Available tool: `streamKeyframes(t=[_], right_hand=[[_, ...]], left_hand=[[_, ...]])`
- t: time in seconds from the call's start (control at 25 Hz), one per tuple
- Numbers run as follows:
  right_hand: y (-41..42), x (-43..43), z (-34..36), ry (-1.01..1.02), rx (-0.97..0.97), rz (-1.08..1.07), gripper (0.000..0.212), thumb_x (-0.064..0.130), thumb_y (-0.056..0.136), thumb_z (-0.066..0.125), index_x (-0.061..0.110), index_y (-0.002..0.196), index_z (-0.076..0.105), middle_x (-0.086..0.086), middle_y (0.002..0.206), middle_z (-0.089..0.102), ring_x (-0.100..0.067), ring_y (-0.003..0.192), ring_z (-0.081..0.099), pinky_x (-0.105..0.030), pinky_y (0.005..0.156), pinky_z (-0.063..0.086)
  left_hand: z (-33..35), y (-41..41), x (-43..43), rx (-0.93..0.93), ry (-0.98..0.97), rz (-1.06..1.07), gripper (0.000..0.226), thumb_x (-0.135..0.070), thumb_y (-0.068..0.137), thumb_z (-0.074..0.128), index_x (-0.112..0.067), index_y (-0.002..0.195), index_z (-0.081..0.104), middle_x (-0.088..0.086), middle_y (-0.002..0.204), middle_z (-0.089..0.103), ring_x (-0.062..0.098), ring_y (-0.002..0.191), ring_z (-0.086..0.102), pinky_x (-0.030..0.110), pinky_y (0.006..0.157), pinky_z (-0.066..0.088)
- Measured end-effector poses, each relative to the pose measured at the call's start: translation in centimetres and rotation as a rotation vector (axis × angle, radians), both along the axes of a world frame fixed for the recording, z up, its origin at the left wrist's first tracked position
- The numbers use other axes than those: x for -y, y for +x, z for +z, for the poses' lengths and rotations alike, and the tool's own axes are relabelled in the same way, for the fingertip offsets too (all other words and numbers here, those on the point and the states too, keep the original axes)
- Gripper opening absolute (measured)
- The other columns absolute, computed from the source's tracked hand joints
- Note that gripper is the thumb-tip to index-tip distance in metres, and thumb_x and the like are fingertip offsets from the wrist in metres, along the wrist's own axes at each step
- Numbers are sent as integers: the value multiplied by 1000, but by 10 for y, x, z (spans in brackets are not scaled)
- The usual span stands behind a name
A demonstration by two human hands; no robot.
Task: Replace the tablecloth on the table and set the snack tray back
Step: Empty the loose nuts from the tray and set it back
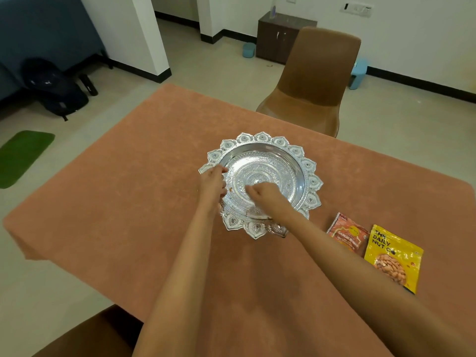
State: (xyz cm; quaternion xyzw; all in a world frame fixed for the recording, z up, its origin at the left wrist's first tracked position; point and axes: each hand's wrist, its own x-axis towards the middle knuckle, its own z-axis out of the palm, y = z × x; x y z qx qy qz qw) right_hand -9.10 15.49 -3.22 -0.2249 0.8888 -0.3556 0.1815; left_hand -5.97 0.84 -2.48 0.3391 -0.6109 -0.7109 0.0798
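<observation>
An orange tablecloth [128,202] covers the table. On it stands an ornate silver snack tray [280,161] with a petal-shaped rim. My left hand [212,182] grips the tray's left rim, its fingers curled over the edge. My right hand [265,195] is inside the tray bowl with its fingers curled; whether it holds anything cannot be told. Two snack packets lie on the cloth to the right of the tray: a red one [347,231] and a yellow nut packet [392,257].
A brown chair [314,81] stands at the table's far side and another brown chair [90,333] at the near left corner. A green mat [20,155] and a dark bag [54,88] lie on the floor to the left.
</observation>
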Motion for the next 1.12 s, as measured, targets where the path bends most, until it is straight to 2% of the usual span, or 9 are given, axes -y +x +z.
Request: streamKeyframes(t=[0.12, 0.2, 0.28, 0.32, 0.4, 0.48, 0.68, 0.84, 1.12], right_hand=[[-23, -9, 18, -548, 548, -457, 42, 31, 100, 43, 18, 60, 40, 5, 47, 32, -6, 33, 23, -17, 36, 19], [-33, -12, 23, -840, 899, -613, 44, 32, 101, 42, 21, 59, 34, 9, 41, 27, -4, 32, 19, -16, 29, 13], [-36, -13, 22, -990, 1067, -683, 46, 37, 101, 41, 21, 58, 34, 9, 39, 26, -4, 30, 19, -15, 28, 12], [-35, -13, 22, -997, 1047, -686, 47, 41, 101, 40, 20, 59, 34, 9, 40, 27, -4, 31, 20, -15, 30, 13], [-28, -4, 26, -949, 853, -675, 47, 46, 100, 37, 18, 63, 37, 6, 47, 32, -5, 36, 24, -16, 33, 18], [-16, 15, 27, -870, 567, -644, 47, 44, 100, 37, 15, 64, 43, 2, 53, 38, -7, 41, 31, -18, 39, 28], [7, 46, 25, -1008, 372, -593, 42, 29, 98, 47, 13, 61, 59, -8, 65, 60, -15, 56, 46, -27, 53, 38], [8, 45, 32, -1130, 321, -459, 41, 21, 99, 43, 8, 65, 61, -12, 80, 70, -17, 67, 58, -26, 59, 42], [2, 42, 42, -1192, 376, -442, 36, 22, 101, 40, 16, 74, 63, -6, 79, 66, -16, 77, 59, -26, 69, 44]], left_hand=[[-3, -3, 1, 69, -929, -249, 27, -11, 96, 44, 0, 90, 68, 13, 78, 66, 21, 65, 57, 35, 60, 45], [-2, -1, 4, 104, -1045, -281, 27, -5, 95, 42, 4, 91, 67, 19, 89, 67, 30, 77, 61, 39, 69, 49], [-1, 3, 5, 149, -720, -228, 26, -9, 96, 41, -1, 89, 64, 13, 84, 66, 21, 63, 56, 30, 56, 46], [2, 2, 1, 140, -320, -131, 22, -9, 96, 42, -3, 89, 61, 10, 79, 63, 15, 57, 50, 26, 50, 43], [9, -2, -18, 90, 568, 25, 17, -6, 97, 45, -2, 84, 54, 10, 73, 55, 11, 58, 47, 18, 44, 45], [7, -7, -38, 41, 917, 117, 24, -7, 98, 44, -4, 76, 52, 10, 69, 55, 13, 62, 51, 18, 51, 49], [13, -10, -58, -115, 1073, 228, 36, -12, 98, 36, -12, 65, 49, 0, 46, 50, 10, 44, 51, 18, 49, 48], [13, -7, -58, -214, 1209, 247, 33, -18, 100, 37, -7, 77, 58, 6, 67, 63, 16, 70, 61, 25, 70, 52], [11, -12, -50, -212, 1313, 358, 31, -10, 98, 42, -5, 69, 52, 7, 62, 59, 15, 63, 57, 23, 52, 54]])
